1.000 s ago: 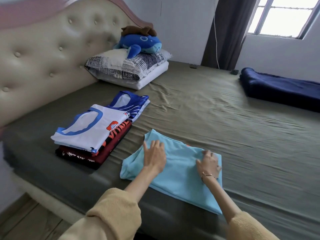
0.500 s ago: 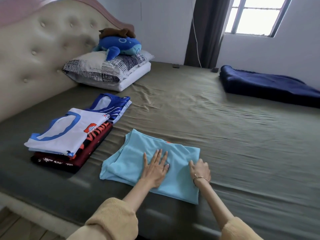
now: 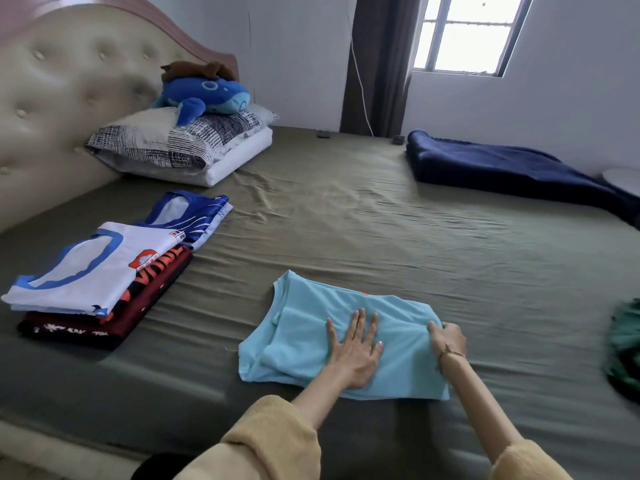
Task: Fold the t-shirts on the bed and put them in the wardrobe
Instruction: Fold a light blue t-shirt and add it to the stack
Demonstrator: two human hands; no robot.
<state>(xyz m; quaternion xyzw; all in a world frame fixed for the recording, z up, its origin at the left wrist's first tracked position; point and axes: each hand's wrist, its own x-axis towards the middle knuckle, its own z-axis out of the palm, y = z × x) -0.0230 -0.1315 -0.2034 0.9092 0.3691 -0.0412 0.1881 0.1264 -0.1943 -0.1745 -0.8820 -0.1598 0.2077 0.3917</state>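
The bed [image 3: 346, 220] fills the room. At nine o'clock sits a stack of folded shirts [image 3: 97, 278]. At six o'clock lies the light blue t-shirt [image 3: 311, 341]: the left hand [image 3: 353, 355] presses flat, fingers spread; the right hand [image 3: 446, 341] pinches its right edge. Best fold leftward over the flat palm, edges aligned. Open sheet lies toward twelve; the mattress edge is close at six.

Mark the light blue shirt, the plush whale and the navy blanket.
light blue shirt [image 3: 301, 327]: head view, bare left half of the fabric.
plush whale [image 3: 207, 93]: head view, middle of its body.
navy blanket [image 3: 491, 168]: head view, middle of the top surface.
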